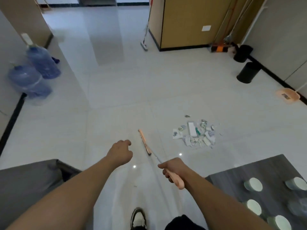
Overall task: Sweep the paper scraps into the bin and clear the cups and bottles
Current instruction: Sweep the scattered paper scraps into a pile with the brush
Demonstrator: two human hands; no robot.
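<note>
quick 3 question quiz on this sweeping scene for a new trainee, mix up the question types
1. True or false: the right hand grips the broom by its pink handle.
2. Multiple choice: where does the pile of paper scraps lie relative to the broom head? A) to its right on the floor B) under it C) inside the black bin
3. Short answer: what does the left hand hold?

Key
1. True.
2. A.
3. Nothing; its fingers are curled and it is held out over the floor, apart from the broom.
</note>
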